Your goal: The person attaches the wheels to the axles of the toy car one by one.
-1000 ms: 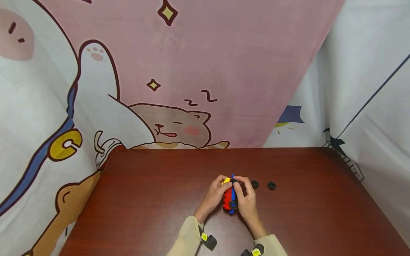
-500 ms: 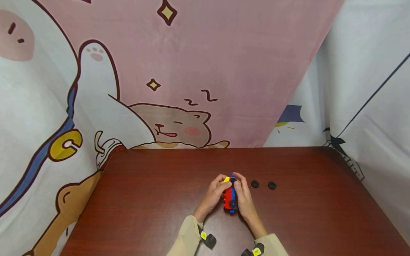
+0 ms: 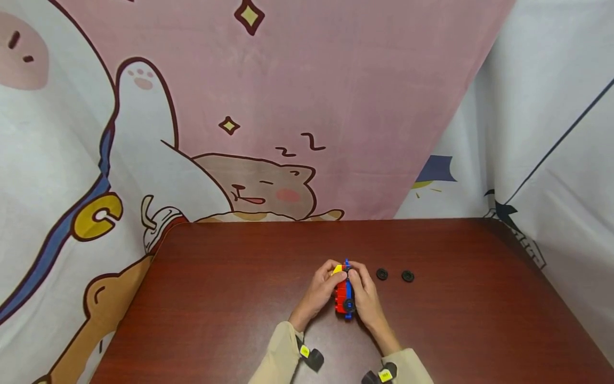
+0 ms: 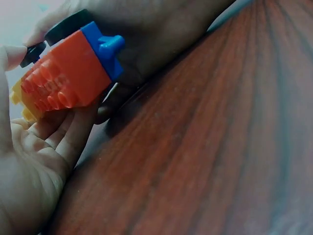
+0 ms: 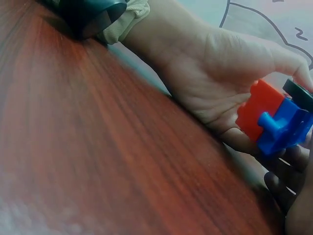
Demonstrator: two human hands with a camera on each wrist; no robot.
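Note:
Between both hands is a small toy car built of red, yellow and blue bricks. Black wheels sit along its blue base, which faces right in the head view. My left hand grips the car's left side near the yellow brick, its thumb at the far wheel. On the other side my right hand holds the blue base, its thumb next to that same wheel. The near wheel shows uncovered. In the right wrist view a blue hitch-like stub sticks out of the car's end. Fingers hide the car's far end.
Two loose black wheels lie on the brown wooden table, right of the hands. A cartoon-printed cloth hangs behind the table. Black camera mounts sit on both wrists.
My right hand's fingers have drawn slightly left around the car's far end, leaving the nearer loose wheel fully visible. The left hand keeps its hold, and the car has barely shifted.

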